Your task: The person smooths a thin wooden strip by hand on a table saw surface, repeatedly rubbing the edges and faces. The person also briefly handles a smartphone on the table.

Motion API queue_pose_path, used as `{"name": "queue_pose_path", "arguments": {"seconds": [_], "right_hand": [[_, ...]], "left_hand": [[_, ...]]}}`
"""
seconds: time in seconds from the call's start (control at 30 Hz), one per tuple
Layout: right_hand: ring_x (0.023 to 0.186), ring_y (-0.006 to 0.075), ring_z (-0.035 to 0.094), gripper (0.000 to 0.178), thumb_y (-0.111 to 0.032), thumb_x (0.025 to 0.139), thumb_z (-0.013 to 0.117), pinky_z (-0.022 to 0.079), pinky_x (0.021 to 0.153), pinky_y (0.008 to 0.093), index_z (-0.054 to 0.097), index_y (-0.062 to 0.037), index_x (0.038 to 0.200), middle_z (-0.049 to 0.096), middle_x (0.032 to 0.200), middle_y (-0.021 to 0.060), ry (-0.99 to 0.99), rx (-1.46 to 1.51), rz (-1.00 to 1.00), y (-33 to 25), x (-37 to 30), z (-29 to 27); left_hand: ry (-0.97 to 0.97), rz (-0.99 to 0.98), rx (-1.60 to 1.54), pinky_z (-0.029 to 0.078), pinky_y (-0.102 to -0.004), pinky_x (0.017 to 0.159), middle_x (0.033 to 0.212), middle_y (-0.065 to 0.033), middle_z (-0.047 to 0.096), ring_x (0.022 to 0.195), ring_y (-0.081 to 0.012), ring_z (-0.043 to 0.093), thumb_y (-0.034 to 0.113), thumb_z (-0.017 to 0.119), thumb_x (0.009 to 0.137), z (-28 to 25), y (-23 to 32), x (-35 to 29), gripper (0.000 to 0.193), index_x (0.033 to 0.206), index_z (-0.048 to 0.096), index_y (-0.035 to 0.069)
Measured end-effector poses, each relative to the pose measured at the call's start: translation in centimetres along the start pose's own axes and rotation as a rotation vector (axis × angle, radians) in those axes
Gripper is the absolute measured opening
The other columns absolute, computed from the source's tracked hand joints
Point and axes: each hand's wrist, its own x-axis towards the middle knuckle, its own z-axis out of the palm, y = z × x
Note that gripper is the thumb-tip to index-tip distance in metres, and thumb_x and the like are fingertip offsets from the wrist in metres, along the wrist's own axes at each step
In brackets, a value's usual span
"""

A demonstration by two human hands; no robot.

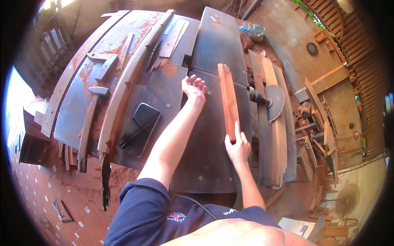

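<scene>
A reddish-brown wooden strip (pixel 228 100) lies lengthwise on the dark metal machine table (pixel 197 164), pointing away from me. My right hand (pixel 239 148) grips its near end, with thumb and index finger on either side. Left of the strip's far part, my left hand (pixel 193 87) hovers over the table with loosely curled fingers and nothing in it. To the right of the strip, a round saw blade (pixel 276 103) sits upright on a shaft (pixel 259 96). Whether the blade turns, I cannot tell.
A long wooden rail (pixel 123 90) crosses the table's left half. A black phone (pixel 140 129), a hammer (pixel 92 110) and a wooden try square (pixel 106 67) lie around it. Long boards (pixel 279 147) stand beside the blade. Wood offcuts (pixel 320 123) are piled at right.
</scene>
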Motion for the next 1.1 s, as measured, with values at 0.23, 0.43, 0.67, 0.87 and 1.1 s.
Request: {"name": "queue_pose_path", "arguments": {"seconds": [0.23, 0.43, 0.67, 0.87, 1.1], "right_hand": [[0.069, 0.0350, 0.064, 0.071, -0.023, 0.076, 0.076, 0.055, 0.062, 0.0440, 0.053, -0.0163, 0.143, 0.058, 0.079, 0.0134, -0.136, 0.057, 0.180, -1.8, -17.2, -9.7], [0.089, 0.0320, 0.059, 0.068, -0.020, 0.073, 0.076, 0.052, 0.075, 0.0418, 0.058, -0.0099, 0.137, 0.053, 0.101, 0.0161, -0.061, 0.202, 0.339, -2.6, -26.5, -12.4], [0.109, 0.0337, 0.051, 0.045, -0.019, 0.078, 0.070, 0.045, 0.092, 0.0437, 0.066, -0.0041, 0.120, 0.047, 0.123, 0.0197, 0.132, 0.217, 0.206, -2.4, -23.6, -11.5], [0.111, 0.0353, 0.051, 0.034, -0.017, 0.079, 0.067, 0.043, 0.094, 0.0466, 0.069, -0.0038, 0.110, 0.051, 0.120, 0.0202, 0.133, 0.156, 0.116, -1.7, -21.2, -10.7], [0.112, 0.0369, 0.052, 0.031, -0.012, 0.076, 0.064, 0.041, 0.099, 0.0497, 0.069, -0.0046, 0.106, 0.054, 0.117, 0.0193, 0.104, 0.131, 0.082, -1.4, -19.3, -9.9]], "left_hand": [[-0.086, -0.020, 0.022, 0.041, -0.0434, 0.085, 0.106, -0.0069, 0.058, 0.094, -0.0236, 0.053, 0.055, 0.047, 0.088, -0.2, 0.1, -0.7, 0.051, 0.113, 0.061, 0.013], [-0.119, -0.049, 0.026, 0.042, -0.0441, 0.084, 0.108, -0.0081, 0.058, 0.093, -0.0258, 0.052, 0.055, 0.049, 0.087, -1.3, -0.2, -1.3, 0.051, 0.113, 0.060, 0.013], [-0.078, 0.008, 0.002, 0.043, -0.0416, 0.077, 0.101, -0.0071, 0.059, 0.084, -0.0234, 0.053, 0.054, 0.050, 0.087, -1.4, 1.3, -2.7, 0.047, 0.106, 0.061, 0.013], [-0.061, -0.017, -0.021, 0.042, -0.0405, 0.074, 0.094, -0.0055, 0.060, 0.079, -0.0226, 0.054, 0.053, 0.050, 0.087, -1.0, 1.0, -2.3, 0.043, 0.102, 0.061, 0.014], [-0.064, -0.021, -0.011, 0.041, -0.0409, 0.076, 0.093, -0.0041, 0.060, 0.079, -0.0219, 0.055, 0.052, 0.051, 0.087, -0.9, 0.3, -1.8, 0.042, 0.103, 0.060, 0.015]]}}
